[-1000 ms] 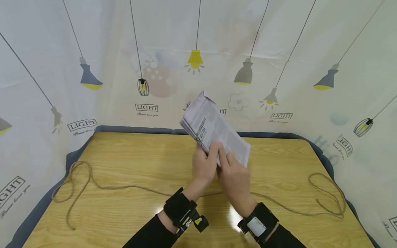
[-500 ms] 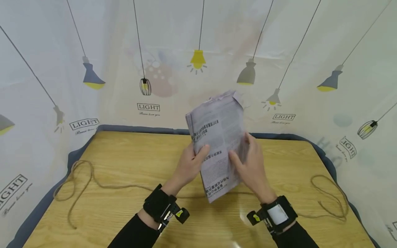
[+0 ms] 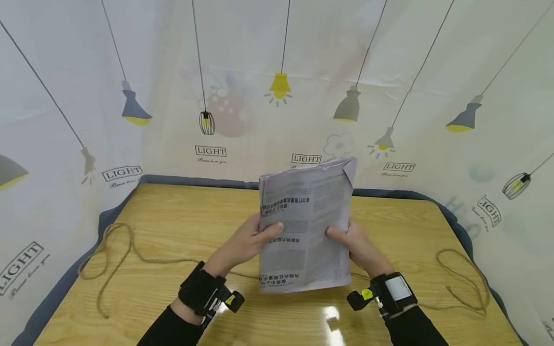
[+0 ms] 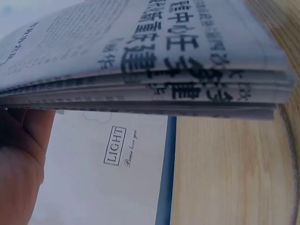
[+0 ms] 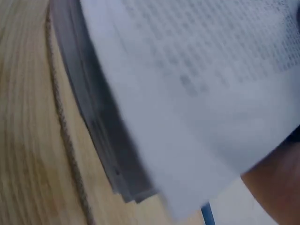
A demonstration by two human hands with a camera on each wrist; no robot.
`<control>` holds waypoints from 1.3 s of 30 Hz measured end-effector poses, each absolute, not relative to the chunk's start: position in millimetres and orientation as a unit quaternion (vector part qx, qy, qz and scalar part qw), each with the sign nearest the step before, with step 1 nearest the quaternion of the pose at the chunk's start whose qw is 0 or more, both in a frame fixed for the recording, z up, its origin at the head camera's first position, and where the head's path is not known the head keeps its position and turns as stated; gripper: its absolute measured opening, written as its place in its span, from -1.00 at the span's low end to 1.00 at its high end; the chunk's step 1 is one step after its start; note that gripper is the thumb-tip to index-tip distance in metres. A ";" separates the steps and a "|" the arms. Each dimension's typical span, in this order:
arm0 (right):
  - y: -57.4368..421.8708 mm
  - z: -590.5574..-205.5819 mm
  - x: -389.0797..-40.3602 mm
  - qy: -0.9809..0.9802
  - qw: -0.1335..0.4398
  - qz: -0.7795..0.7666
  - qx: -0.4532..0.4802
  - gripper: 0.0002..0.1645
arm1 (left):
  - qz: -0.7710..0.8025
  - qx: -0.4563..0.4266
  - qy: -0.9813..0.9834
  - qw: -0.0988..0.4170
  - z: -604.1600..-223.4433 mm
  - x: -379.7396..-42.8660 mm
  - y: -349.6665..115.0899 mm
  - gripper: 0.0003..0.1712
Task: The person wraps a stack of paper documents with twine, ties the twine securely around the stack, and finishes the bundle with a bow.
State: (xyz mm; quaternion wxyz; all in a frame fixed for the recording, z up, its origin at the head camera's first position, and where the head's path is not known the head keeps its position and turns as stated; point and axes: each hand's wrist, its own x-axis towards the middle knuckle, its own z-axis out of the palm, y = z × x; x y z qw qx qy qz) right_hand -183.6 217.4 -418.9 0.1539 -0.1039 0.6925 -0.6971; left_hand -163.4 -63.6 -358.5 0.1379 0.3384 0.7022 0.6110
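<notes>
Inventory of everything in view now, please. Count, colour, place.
Newspaper bundle: 1, greyish white with black print, between both hands
Cord: apparently 1 (middle hidden), brown, across the table, looped toward both sides
Table: 1, yellow-brown wood grain, under the cord
Border strip: 1, dark blue-grey, along table edges
Backdrop: 1, whitish, behind the table, printed with lamps and "LIGHT" labels
Wristbands with cameras: 2, black, one per wrist
Sleeves: 2, black, bottom of head view
Left hand: 1, bare, gripping bundle's left side
Right hand: 1, bare, gripping its right side
</notes>
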 end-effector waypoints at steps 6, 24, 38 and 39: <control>209.0 -421.1 -176.0 0.712 0.128 -0.669 -0.168 -0.35 | 0.638 0.280 0.700 0.152 -369.4 -169.8 -79.9 -0.60; 176.1 -445.7 -141.1 0.734 0.030 -0.652 -0.191 -0.27 | 0.671 0.243 0.692 0.108 -397.2 -146.7 -104.7 -0.36; 172.8 -455.8 -126.9 0.734 0.001 -0.649 -0.199 -0.38 | 0.615 0.277 0.736 0.055 -430.0 -133.5 -107.0 -0.41; 172.8 -455.0 -128.5 0.739 -0.005 -0.642 -0.207 -0.36 | 0.606 0.275 0.745 0.050 -425.3 -133.1 -106.1 -0.43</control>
